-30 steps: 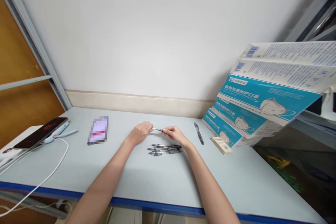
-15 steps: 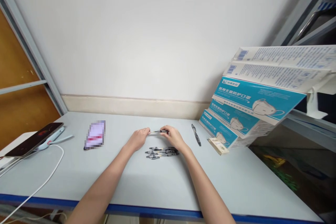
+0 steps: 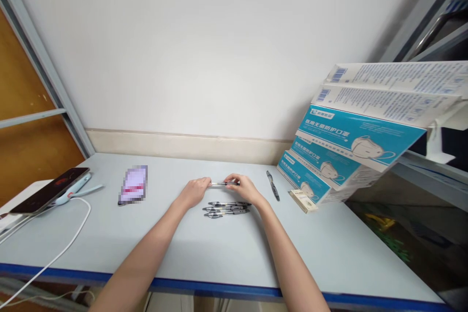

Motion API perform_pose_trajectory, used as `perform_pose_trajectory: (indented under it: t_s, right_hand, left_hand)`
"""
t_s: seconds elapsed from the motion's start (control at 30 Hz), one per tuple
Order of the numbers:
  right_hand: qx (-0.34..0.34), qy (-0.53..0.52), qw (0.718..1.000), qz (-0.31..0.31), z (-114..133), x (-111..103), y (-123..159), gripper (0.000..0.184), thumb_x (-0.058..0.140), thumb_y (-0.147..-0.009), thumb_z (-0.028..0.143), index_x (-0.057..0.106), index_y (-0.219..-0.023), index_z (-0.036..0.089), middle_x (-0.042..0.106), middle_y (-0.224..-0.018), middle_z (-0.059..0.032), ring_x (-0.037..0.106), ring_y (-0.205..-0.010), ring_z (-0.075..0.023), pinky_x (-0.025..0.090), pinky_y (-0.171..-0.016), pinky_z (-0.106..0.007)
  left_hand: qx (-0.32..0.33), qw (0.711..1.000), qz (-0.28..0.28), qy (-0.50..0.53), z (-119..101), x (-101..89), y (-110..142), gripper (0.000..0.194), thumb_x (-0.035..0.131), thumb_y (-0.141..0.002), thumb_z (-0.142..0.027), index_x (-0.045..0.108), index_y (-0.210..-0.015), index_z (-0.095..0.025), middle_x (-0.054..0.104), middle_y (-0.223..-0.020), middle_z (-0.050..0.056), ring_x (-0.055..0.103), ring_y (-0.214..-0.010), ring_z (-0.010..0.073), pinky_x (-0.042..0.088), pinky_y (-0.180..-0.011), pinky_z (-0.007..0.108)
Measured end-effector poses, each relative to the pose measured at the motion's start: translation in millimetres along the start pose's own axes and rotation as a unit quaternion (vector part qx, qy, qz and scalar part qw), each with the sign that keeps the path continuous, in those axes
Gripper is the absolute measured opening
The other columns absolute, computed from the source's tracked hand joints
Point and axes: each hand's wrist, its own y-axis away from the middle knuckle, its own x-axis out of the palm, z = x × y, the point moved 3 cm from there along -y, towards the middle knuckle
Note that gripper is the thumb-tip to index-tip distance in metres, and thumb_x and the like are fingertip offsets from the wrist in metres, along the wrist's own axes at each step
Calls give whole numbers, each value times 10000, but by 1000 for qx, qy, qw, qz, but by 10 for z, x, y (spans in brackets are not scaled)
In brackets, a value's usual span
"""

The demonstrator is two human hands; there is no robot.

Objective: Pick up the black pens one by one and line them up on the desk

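Note:
A slim pen [image 3: 218, 184] with a clear, partly dark barrel lies level between my two hands above the table. My left hand [image 3: 196, 191] is closed round its left end, which the fingers hide. On the other end, my right hand [image 3: 240, 188] pinches the dark part between thumb and fingers. Just below, a small group of black and clear pens [image 3: 226, 209] rests side by side on the tabletop, the upper one reaching close to my right wrist. A single black pen [image 3: 272, 185] lies apart, right of my right hand.
Teal and white mask boxes [image 3: 351, 141] are stacked at the right, with a small cream box [image 3: 303, 201] in front. A phone with a blurred screen [image 3: 133, 185] lies left; another phone [image 3: 51, 190] rests beside white cables [image 3: 78, 234]. The wall [image 3: 219, 58] closes the back.
Between my hands more of the clear barrel shows now, where a thin pale rod met a dark part before. The grip of both hands stays nearly the same, and the view has shifted slightly.

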Motion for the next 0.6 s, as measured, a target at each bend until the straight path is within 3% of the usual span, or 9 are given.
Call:
perform_pose_trajectory:
  t_s: [0.07,0.2,0.27,0.37,0.5,0.6]
  right_hand:
    - [-15,-23,999,-19,-11,-7,-10,298,582,-726,347,629,-963,173,640,-939,-52,538,-777,-150,407,-740,-272]
    - [25,-62,996,61,-68,56,-22,318,439,-818,350,634,-933,127,643,-748,-49,504,-600,-126,416,-654,-272]
    - [14,-30,999,34,-69,39,-22,251,547,-745,329,641,-882,141,647,-836,-55,515,-680,-136,410,-703,-278]
    - [0,-44,999,8,-37,16,-8,355,609,-694,331,613,-1000,152,635,-957,-65,526,-779,-145,405,-751,-274]
    - [37,-80,991,99,14,77,18,354,447,-809,350,635,-983,106,655,-714,-53,489,-554,-118,401,-600,-249]
    - [16,-25,998,62,51,65,8,265,507,-766,307,679,-884,144,662,-702,-32,514,-612,-131,386,-635,-246]
  left_hand:
    - [-6,1000,0,-5,2,3,4,270,233,-927,-274,492,-887,-211,620,-819,28,576,-739,156,378,-653,254]
    - [5,1000,4,-10,-10,9,8,266,235,-930,-275,492,-896,-214,621,-847,27,579,-774,154,376,-662,251]
    - [11,1000,3,-13,-13,10,9,264,238,-929,-270,493,-898,-210,621,-848,29,579,-773,157,379,-662,255]
    - [9,1000,-1,-11,-5,11,7,264,242,-928,-266,497,-901,-206,623,-844,32,578,-758,156,384,-662,258]
    - [20,1000,-1,-9,-22,37,2,263,248,-927,-274,502,-910,-208,623,-862,31,580,-768,154,393,-672,255]
    - [19,1000,2,-7,-29,44,8,281,245,-929,-296,509,-916,-204,623,-844,32,584,-759,160,405,-670,260]
